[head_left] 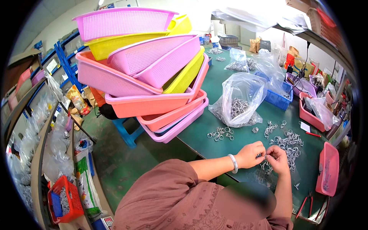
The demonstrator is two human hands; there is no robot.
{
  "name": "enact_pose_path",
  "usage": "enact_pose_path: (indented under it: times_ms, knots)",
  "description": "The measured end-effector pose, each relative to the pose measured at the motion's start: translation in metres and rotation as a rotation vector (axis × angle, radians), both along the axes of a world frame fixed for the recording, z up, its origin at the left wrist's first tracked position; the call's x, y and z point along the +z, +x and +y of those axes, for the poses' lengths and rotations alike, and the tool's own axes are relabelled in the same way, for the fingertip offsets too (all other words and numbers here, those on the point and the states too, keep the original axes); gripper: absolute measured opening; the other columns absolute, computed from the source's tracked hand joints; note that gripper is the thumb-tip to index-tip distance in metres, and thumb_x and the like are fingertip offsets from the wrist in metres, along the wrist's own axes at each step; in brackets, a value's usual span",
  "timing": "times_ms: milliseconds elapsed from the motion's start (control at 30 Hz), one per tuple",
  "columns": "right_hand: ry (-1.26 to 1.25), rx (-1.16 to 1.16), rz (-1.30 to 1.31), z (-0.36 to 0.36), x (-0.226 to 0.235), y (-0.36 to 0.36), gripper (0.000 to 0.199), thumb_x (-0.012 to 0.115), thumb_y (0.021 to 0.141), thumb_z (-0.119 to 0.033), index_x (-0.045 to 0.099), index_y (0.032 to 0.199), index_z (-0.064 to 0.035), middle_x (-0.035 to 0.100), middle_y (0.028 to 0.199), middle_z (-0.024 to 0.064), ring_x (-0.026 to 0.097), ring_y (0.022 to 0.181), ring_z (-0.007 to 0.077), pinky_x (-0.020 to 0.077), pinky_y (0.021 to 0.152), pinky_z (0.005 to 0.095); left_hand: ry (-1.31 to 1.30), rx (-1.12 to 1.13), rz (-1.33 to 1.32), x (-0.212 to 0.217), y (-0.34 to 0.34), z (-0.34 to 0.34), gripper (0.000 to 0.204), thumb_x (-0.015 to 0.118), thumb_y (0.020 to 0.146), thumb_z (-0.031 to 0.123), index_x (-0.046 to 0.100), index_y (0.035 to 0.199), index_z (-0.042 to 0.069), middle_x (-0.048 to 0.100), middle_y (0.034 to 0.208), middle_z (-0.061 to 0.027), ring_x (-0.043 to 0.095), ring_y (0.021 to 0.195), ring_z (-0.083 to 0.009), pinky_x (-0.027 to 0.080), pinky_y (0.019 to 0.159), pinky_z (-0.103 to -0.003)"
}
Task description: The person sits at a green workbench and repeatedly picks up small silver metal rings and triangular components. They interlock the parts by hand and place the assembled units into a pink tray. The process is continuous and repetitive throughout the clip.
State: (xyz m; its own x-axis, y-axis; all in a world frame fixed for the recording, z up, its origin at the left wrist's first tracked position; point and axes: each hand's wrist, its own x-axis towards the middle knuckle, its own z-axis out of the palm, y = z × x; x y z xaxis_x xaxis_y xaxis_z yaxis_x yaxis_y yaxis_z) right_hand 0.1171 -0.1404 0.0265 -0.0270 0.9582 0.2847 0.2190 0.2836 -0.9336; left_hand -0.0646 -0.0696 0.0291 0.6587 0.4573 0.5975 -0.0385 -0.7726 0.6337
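My left hand (250, 155), with a pale bangle at the wrist, and my right hand (279, 160) meet above the near edge of the green table (199, 134). The fingers of both are pinched together around a small metal piece, mostly hidden by the fingertips. Just beyond and to the right of them spreads a pile of silver metal rings (292, 148). A smaller group of rings (221, 133) lies to the left. Behind the hands stands an open clear plastic bag (251, 86) with many similar rings inside.
Stacked pink, yellow and orange plastic baskets (153, 103) lean over the table's left side. At the right are a pink tray (332, 163), red-handled pliers (305, 203) and a red pen (313, 134). A blue basket (279, 100) sits farther back. Shelves of bagged parts line the far left.
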Motion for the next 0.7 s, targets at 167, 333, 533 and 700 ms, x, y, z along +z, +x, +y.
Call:
enact_pose_path:
  times_ms: [167, 333, 533, 700]
  knots:
    - [-0.033, -0.013, -0.042, 0.0, 0.002, 0.001, 0.008, 0.06, 0.073, 0.001, 0.055, 0.08, -0.0007, 0.055, 0.074, 0.0004, 0.052, 0.067, 0.0068, 0.0434, 0.06, 0.0219, -0.001, -0.005, 0.06, 0.001, 0.002, 0.001, 0.011, 0.064, 0.073, 0.007, 0.055, 0.078, 0.006, 0.05, 0.081, -0.006, 0.052, 0.059, -0.019, 0.043, 0.054, -0.03]
    - [-0.038, -0.01, -0.053, -0.001, 0.002, 0.004, 0.008, 0.06, 0.073, -0.002, 0.056, 0.079, -0.0012, 0.056, 0.072, -0.0003, 0.052, 0.066, 0.0071, 0.0443, 0.06, 0.0227, 0.008, -0.003, 0.067, 0.004, 0.005, 0.001, 0.011, 0.065, 0.073, 0.006, 0.055, 0.078, 0.006, 0.049, 0.081, -0.0058, 0.051, 0.058, -0.0176, 0.043, 0.053, -0.029]
    - [-0.008, -0.003, -0.128, 0.001, 0.004, 0.004, 0.007, 0.061, 0.072, -0.003, 0.056, 0.077, -0.0017, 0.053, 0.065, -0.001, 0.049, 0.061, 0.0063, 0.0416, 0.055, 0.0231, -0.067, 0.026, 0.147, 0.003, 0.006, -0.004, 0.011, 0.066, 0.072, 0.005, 0.057, 0.08, 0.005, 0.051, 0.085, -0.0062, 0.053, 0.061, -0.0163, 0.044, 0.054, -0.028]
    - [-0.001, -0.004, -0.115, -0.001, 0.005, 0.005, 0.005, 0.06, 0.073, -0.002, 0.055, 0.076, -0.0024, 0.052, 0.065, -0.0015, 0.047, 0.06, 0.0057, 0.0403, 0.054, 0.0227, 0.059, 0.018, 0.122, 0.004, 0.008, 0.0, 0.012, 0.066, 0.071, 0.002, 0.059, 0.081, 0.005, 0.054, 0.088, -0.0073, 0.056, 0.069, -0.0183, 0.046, 0.056, -0.027]
